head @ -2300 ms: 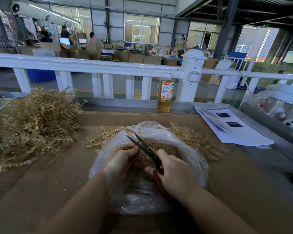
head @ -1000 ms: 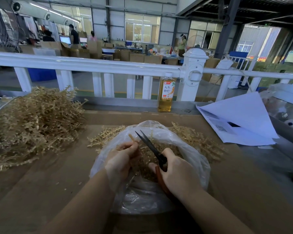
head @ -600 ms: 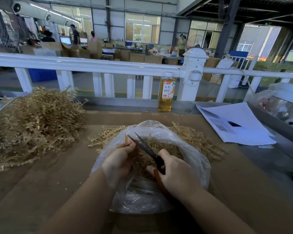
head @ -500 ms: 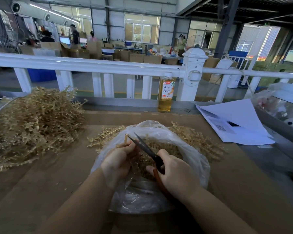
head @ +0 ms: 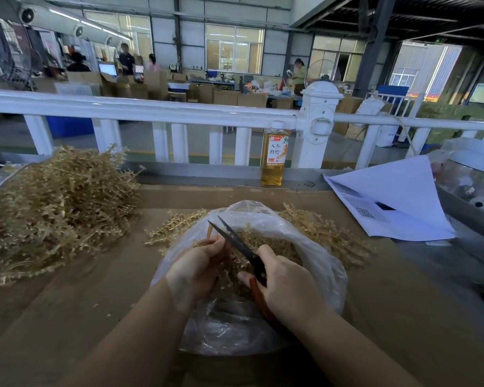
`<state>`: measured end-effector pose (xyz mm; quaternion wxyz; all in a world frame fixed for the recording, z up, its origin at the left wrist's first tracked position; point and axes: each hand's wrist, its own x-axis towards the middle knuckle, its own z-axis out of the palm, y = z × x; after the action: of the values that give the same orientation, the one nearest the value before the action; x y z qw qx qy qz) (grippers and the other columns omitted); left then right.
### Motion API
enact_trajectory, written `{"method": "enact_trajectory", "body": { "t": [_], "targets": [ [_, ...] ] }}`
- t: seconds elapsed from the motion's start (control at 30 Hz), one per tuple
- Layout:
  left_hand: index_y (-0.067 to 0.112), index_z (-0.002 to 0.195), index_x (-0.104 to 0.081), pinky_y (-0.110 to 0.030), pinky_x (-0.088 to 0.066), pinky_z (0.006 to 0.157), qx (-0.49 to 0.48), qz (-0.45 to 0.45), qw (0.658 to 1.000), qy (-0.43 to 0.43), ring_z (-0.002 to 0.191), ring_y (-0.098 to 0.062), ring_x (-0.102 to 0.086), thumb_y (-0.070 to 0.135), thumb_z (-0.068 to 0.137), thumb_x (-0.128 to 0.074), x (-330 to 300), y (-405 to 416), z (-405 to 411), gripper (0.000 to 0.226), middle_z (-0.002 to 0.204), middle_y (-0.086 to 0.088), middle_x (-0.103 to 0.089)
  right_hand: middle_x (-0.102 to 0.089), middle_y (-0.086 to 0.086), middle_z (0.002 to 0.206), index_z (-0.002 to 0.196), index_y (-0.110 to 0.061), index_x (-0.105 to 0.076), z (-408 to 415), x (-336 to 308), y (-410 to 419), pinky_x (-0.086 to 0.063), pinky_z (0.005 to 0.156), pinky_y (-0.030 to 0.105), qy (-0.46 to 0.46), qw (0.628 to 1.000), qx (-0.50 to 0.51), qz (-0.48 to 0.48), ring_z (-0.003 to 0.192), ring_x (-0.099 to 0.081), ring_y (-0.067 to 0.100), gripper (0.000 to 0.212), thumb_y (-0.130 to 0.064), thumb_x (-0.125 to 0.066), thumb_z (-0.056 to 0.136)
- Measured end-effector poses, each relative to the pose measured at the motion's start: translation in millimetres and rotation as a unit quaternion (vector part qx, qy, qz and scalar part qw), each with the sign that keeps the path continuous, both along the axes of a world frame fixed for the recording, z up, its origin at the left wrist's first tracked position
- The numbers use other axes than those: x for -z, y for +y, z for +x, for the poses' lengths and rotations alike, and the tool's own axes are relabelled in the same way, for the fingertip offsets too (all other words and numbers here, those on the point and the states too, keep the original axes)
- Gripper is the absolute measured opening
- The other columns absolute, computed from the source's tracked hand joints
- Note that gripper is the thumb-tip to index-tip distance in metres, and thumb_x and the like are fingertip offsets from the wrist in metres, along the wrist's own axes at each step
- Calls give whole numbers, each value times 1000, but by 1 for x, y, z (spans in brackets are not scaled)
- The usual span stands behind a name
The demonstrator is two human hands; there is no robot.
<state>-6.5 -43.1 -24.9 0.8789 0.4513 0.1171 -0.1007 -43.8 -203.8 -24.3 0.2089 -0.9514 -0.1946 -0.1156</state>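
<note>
A sprig (head: 210, 231) pinched by the left hand (head: 197, 270) is being offered at ten o'clock to scissors (head: 236, 245) gripped by the right hand (head: 288, 289)

white railing (head: 151, 110) fronts a dim warehouse with bright windows (head: 234, 48) and stacked cardboard boxes (head: 224, 97).

A single wide-angle camera on the person's head is looking forward and down, sitting close above the left hand (head: 196, 270) and right hand (head: 288, 289) at the tabletop (head: 67, 317), while its upper half is taking in the white railing (head: 151, 110) and hall (head: 235, 51) beyond.
</note>
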Motion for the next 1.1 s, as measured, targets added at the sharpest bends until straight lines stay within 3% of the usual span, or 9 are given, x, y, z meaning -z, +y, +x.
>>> {"method": "enact_trajectory", "body": {
  "t": [0.13,0.33,0.5,0.67,0.77,0.87,0.97,1.0,1.1],
  "targets": [
    [1,86,-58,-22,-52,47,-4,-3,1000,-4,54,-16,-67,1,96,-42,-1,-1,-1,20,64,-9,-69,-50,-7,85,103,-31,-35,-1,2,-1,-32,66,24,-7,1000,5,-10,80,-48,12,31,-59,-42,92],
    [6,83,-61,-27,-50,60,-14,9,1000,-2,64,-15,-66,4,96,-44,1,-1,-2,22,66,-6,-69,-50,-6,88,111,-29,-39,-1,5,0,-37,70,24,-15,1000,10,-11,84,-50,13,33,-56,-44,92],
    [4,87,-58,-21,-52,48,-20,-1,1000,-7,56,-14,-67,2,96,-45,2,-1,-1,16,67,-8,-69,-44,-7,80,105,-27,-38,-1,2,2,-32,65,22,-33,999,10,-24,73,-44,13,20,-42,-46,94],
    [2,89,-61,-28,-50,73,-19,-11,1000,-7,76,-19,-63,1,96,-45,4,0,0,18,74,-9,-70,-48,-7,78,104,-26,-41,0,1,4,-33,62,23,-40,999,6,-14,71,-47,13,16,-38,-46,95],
    [3,100,-61,-29,-48,82,-19,-24,1000,-3,87,-19,-62,4,96,-45,4,0,1,16,89,-10,-68,-54,-6,80,105,-26,-43,0,2,6,-37,62,24,-36,999,-3,0,72,-54,14,17,-40,-46,96],
    [6,107,-56,-38,-38,104,-19,-41,999,6,103,-23,-57,6,96,-46,5,1,2,15,104,-13,-62,-57,-6,82,107,-26,-45,0,2,6,-42,65,24,-37,999,-3,3,77,-58,14,18,-39,-48,95],
    [5,92,-59,-33,-52,84,-14,-43,999,12,83,-20,-64,6,94,-48,4,1,0,11,92,-12,-65,-56,-8,80,109,-26,-46,0,2,6,-36,62,21,-51,999,2,-5,72,-54,12,19,-40,-48,95],
    [4,96,-59,-32,-53,76,-13,-43,999,13,78,-19,-64,6,94,-48,4,0,0,11,90,-12,-65,-55,-8,79,109,-26,-46,0,2,5,-36,61,21,-53,999,3,-8,70,-52,11,19,-40,-47,95],
    [8,115,-50,-33,-48,80,-16,-50,999,5,80,-21,-59,4,94,-48,6,-2,-1,21,91,-14,-60,-50,-11,76,108,-27,-45,-1,3,5,-34,60,19,-56,998,7,-13,67,-46,8,19,-41,-48,95]
  ]
}}
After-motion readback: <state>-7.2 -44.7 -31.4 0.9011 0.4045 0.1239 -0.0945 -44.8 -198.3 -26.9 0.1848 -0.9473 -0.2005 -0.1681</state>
